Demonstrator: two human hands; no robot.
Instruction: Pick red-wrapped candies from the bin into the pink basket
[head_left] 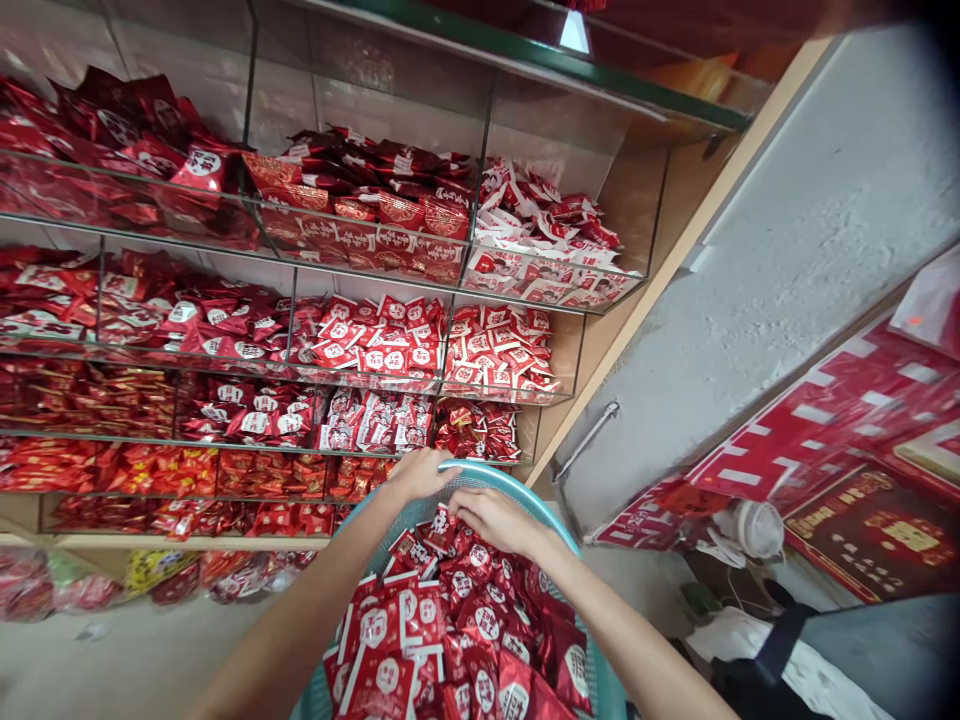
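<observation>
A large turquoise plastic basket (551, 505), filled with small red packets (480, 620) with white labels, stands in front of me. At its far rim, my left hand (421, 474) is closed over the edge. Inside the basket, just right of the left hand, my right hand (491, 518) has its fingers bent in around a red packet (441, 525) near the far wall. The fingertips of the right hand are partly hidden by the hand itself.
Beyond the basket rises a shelf rack with glass dividers (480, 180), its compartments holding red packets (375, 330). A wooden side post (645, 270) and a grey wall (810, 200) bound it. Bags (172, 580) lie below; a small white fan (757, 528) is at right.
</observation>
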